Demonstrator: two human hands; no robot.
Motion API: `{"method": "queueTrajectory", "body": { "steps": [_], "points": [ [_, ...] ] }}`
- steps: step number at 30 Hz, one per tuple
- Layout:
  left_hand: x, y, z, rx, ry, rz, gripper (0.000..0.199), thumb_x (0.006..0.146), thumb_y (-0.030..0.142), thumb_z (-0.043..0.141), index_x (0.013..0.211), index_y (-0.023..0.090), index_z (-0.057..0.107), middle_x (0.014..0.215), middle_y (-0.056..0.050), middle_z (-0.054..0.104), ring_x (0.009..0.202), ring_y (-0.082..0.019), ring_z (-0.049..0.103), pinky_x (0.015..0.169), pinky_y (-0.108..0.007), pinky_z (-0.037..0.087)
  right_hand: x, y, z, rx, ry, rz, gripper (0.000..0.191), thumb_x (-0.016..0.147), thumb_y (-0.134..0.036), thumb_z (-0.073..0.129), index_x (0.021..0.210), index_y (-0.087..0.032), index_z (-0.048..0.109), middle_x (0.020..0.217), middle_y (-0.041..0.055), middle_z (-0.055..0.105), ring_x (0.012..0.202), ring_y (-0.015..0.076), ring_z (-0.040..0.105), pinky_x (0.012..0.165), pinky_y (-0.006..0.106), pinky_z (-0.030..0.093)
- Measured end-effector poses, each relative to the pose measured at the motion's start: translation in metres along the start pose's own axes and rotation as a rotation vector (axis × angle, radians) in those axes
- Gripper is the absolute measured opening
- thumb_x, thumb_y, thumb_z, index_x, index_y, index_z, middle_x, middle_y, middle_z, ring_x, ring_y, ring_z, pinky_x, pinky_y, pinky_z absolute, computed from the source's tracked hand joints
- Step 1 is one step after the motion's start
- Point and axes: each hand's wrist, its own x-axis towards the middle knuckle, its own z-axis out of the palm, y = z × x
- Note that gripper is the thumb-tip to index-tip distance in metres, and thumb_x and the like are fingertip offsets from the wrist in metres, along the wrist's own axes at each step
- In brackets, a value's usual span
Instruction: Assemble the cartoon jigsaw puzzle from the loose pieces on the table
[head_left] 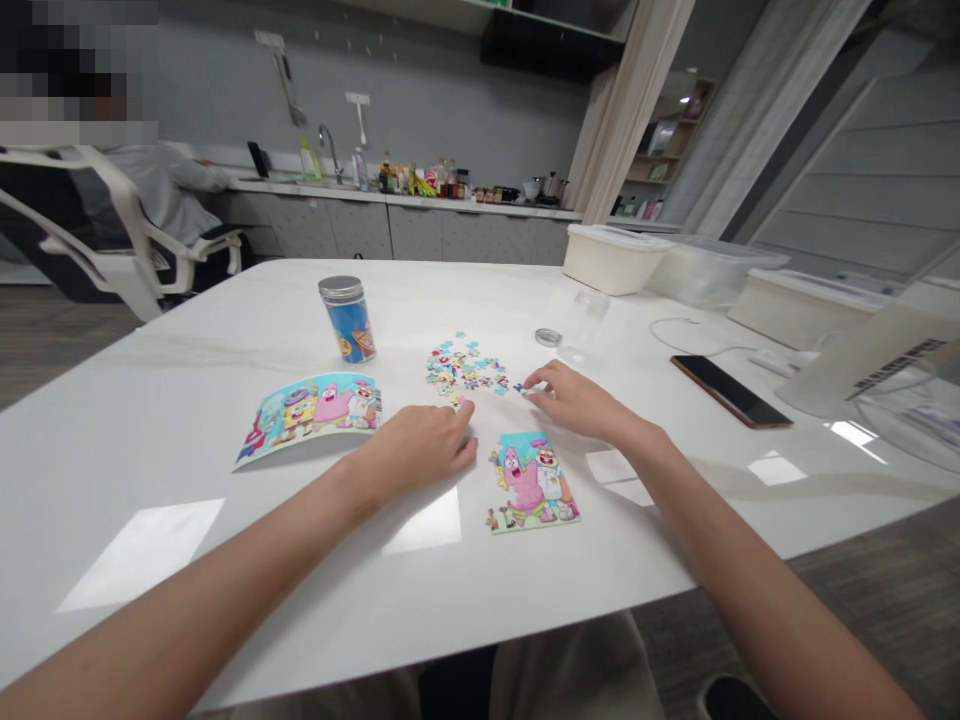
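Head view: 1 block of joined puzzle pieces (531, 483) lies on the counter (135, 540) between the hands and nearest the right one. This is the part done so far, its edges still ragged. Beyond it sits a heap of loose pieces (465, 368), all still unplaced. The left hand (416, 445) is loosely curled, its fingertips at the heap's lower edge, with nothing visibly held. The right hand (571, 402) has its fingers pinched at 1 small blue piece (518, 388); whether it is gripped, I cannot tell. A printed picture card (307, 418) and a lidded blue canister (348, 320) stand left of the heap.
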Motion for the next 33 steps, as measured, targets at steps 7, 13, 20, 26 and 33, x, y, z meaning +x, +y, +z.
{"method": "queueTrajectory", "body": {
  "steps": [7,13,20,26,33],
  "points": [
    [-0.003,-0.001,0.006,0.042,0.008,-0.069,0.055,0.1,0.04,0.029,0.132,0.001,0.049,0.089,-0.017,0.072,0.079,-0.028,0.07,0.059,-0.033,0.044,0.002,0.007,0.007,-0.047,-0.024,-0.076,0.028,0.09,-0.014,0.05,0.11,-0.021,0.068,0.124,0.01,0.062,0.114,0.0245,0.061,0.103,0.04,0.044],
    [-0.002,-0.002,0.006,0.026,-0.005,-0.05,0.054,0.1,0.039,0.029,0.134,0.001,0.049,0.094,-0.017,0.072,0.083,-0.028,0.07,0.061,-0.033,0.045,-0.002,0.002,0.001,-0.036,-0.031,-0.055,0.02,0.089,-0.017,0.052,0.103,-0.02,0.067,0.116,0.0099,0.063,0.108,0.023,0.061,0.099,0.039,0.045],
    [-0.003,-0.002,0.003,0.017,0.001,-0.011,0.056,0.101,0.036,0.028,0.146,0.004,0.035,0.089,-0.015,0.072,0.079,-0.026,0.07,0.059,-0.031,0.042,-0.004,-0.006,-0.004,-0.015,-0.068,-0.037,0.02,0.09,-0.021,0.054,0.105,-0.02,0.067,0.116,0.0103,0.063,0.109,0.024,0.06,0.099,0.039,0.044],
    [-0.003,-0.003,0.005,0.03,0.004,0.007,0.051,0.101,0.036,0.025,0.135,0.006,0.049,0.082,-0.012,0.069,0.076,-0.024,0.069,0.057,-0.03,0.04,-0.003,-0.01,-0.005,0.024,-0.108,-0.088,0.021,0.091,-0.02,0.056,0.108,-0.021,0.068,0.125,0.009,0.063,0.114,0.0233,0.059,0.104,0.037,0.041],
    [-0.004,-0.001,0.0,0.014,-0.025,-0.002,0.05,0.101,0.035,0.026,0.132,0.005,0.051,0.082,-0.012,0.068,0.075,-0.025,0.068,0.058,-0.031,0.042,-0.003,-0.012,-0.007,0.019,-0.118,-0.112,0.02,0.091,-0.02,0.055,0.106,-0.02,0.069,0.122,0.0091,0.064,0.113,0.0228,0.06,0.104,0.036,0.041]
  ]
}}
